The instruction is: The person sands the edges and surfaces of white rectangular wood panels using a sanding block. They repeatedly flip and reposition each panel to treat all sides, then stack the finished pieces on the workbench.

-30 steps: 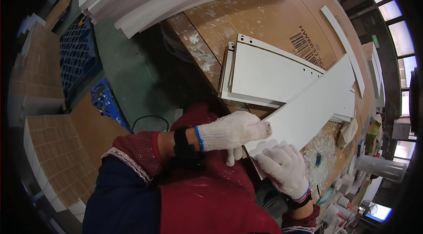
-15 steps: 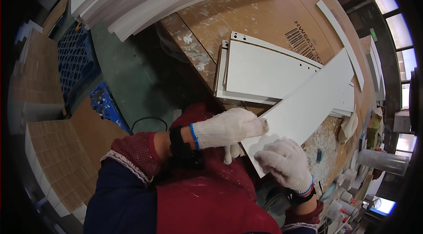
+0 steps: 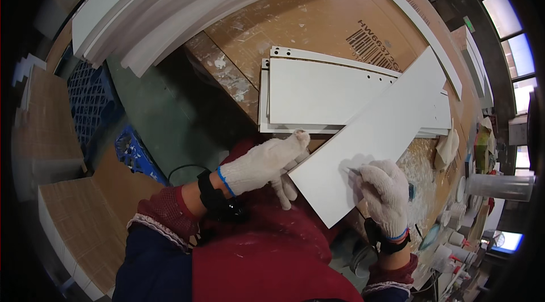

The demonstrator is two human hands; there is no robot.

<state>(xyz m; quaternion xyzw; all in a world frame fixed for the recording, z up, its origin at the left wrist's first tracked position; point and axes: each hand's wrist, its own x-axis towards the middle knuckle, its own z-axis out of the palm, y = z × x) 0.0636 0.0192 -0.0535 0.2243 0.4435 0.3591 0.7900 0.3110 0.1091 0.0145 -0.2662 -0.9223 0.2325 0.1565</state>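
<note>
A long white board point(image 3: 369, 131) lies slanted over other white boards, its near end jutting toward me past the table edge. My left hand point(image 3: 264, 163), in a white knit glove, is at the board's left edge. Its thumb points away from me and the fingers are apart; whether any fingertips reach under the board is hidden. Over the board's right side, my gloved right hand point(image 3: 386, 197) is closed, fingertips drawn together above the white face. Something small and dark shows at those fingertips, too small to name.
Stacked white boards point(image 3: 323, 92) with drilled holes lie on the cardboard-covered table point(image 3: 306, 18). Long pale panels point(image 3: 187, 6) are piled at far left. A narrow white strip point(image 3: 426, 40) lies at far right, with a clear plastic cup point(image 3: 499, 187) and a rag point(image 3: 447, 148) nearer.
My left hand has drawn back leftward, its thumb coming off the board. My right hand has moved up and right along the board, away from its near corner.
</note>
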